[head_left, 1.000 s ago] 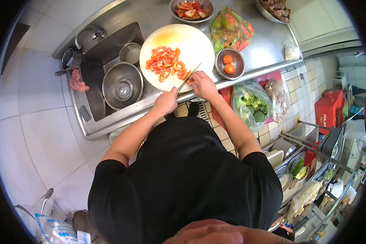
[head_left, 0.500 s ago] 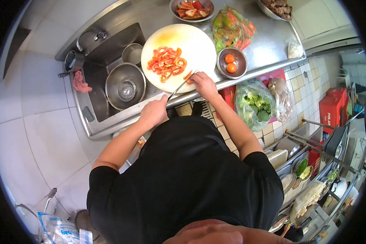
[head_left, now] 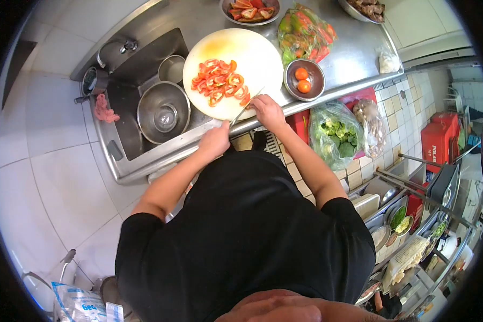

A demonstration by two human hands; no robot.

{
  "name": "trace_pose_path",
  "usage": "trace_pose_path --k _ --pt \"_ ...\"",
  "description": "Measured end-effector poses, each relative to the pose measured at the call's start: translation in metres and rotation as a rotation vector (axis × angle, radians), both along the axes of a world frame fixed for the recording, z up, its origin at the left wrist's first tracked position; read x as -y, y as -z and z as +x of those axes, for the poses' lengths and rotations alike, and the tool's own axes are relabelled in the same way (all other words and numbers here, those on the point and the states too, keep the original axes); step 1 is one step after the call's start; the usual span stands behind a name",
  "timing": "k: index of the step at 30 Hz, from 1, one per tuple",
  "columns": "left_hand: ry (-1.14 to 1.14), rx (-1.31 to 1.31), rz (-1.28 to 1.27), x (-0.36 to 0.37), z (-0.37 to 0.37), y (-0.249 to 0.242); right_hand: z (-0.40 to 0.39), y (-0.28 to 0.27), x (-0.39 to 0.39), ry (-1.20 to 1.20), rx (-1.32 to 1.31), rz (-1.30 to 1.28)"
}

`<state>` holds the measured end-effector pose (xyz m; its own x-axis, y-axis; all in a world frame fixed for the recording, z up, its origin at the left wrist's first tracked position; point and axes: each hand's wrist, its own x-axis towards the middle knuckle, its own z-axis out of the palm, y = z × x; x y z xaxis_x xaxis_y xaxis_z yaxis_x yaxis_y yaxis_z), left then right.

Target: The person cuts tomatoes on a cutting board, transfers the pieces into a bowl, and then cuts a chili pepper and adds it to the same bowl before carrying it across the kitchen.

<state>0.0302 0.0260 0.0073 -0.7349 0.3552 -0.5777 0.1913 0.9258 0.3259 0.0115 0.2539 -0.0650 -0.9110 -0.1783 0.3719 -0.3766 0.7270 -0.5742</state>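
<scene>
My left hand is closed round the handle of a knife, whose blade slants up and right over the near edge of the round white cutting board. Beside the blade, my right hand has its fingers bunched together at the board's near right edge. A bit of tomato shows at those fingertips, mostly covered by them. Sliced tomato lies in a loose pile on the board, and one slice rests just left of the blade.
Right of the board, a metal bowl holds two whole tomatoes. Behind stand a bagful of peppers and a bowl of cut red pieces. The sink holds a large steel bowl. Bagged greens sit below the counter edge.
A slice now lies left of the blade, at the pile's right edge. My left hand and the knife have shifted slightly right; my right hand stays at the board's edge.
</scene>
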Motion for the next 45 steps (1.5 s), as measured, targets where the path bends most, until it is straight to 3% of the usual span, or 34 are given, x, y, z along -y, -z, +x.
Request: trace_pose_path --k 6,8,10,13,15,16,19,21,22,25,33,36,38,45 --pt "-0.061 -0.054 0.157 -0.006 -0.027 0.001 -0.007 -0.010 -0.001 -0.027 -0.020 -0.035" --pt "-0.088 -0.066 0.168 -0.001 -0.023 -0.013 -0.012 -0.037 0.006 0.082 -0.117 -0.157" --pt "-0.076 -0.064 0.153 0.000 -0.017 -0.019 -0.036 -0.043 0.016 0.100 -0.111 -0.123" --pt "-0.075 -0.023 0.242 -0.008 -0.007 0.008 -0.076 -0.052 0.043 0.254 -0.025 -0.039" --pt "-0.041 -0.001 0.226 -0.016 -0.001 0.012 -0.100 -0.055 0.054 0.254 0.437 0.277" --pt "-0.010 0.025 0.209 -0.019 0.000 0.012 -0.112 -0.042 0.054 0.251 0.427 0.278" --pt "-0.032 0.037 0.178 -0.010 -0.008 0.021 -0.127 -0.029 0.055 0.176 0.592 0.210" --pt "-0.062 0.023 0.167 0.007 -0.016 0.025 -0.131 -0.033 0.039 0.136 0.647 -0.037" --pt "-0.072 0.021 0.174 0.018 -0.021 0.026 -0.130 -0.039 0.033 0.128 0.646 -0.027" --pt "-0.142 -0.017 0.164 0.041 -0.034 0.029 -0.104 -0.057 0.025 0.153 0.318 -0.073" --pt "-0.147 -0.127 0.094 0.032 -0.011 -0.012 -0.009 -0.024 0.035 0.118 0.319 -0.003" --pt "-0.172 -0.074 0.041 0.033 -0.003 -0.004 -0.004 -0.020 0.034 0.129 0.156 -0.042" --pt "-0.137 -0.047 0.011 0.034 -0.013 -0.004 -0.003 -0.018 0.026 -0.104 0.190 0.044" --pt "-0.040 -0.028 -0.042 0.048 0.001 -0.061 -0.021 -0.021 0.025 -0.141 0.075 0.076"
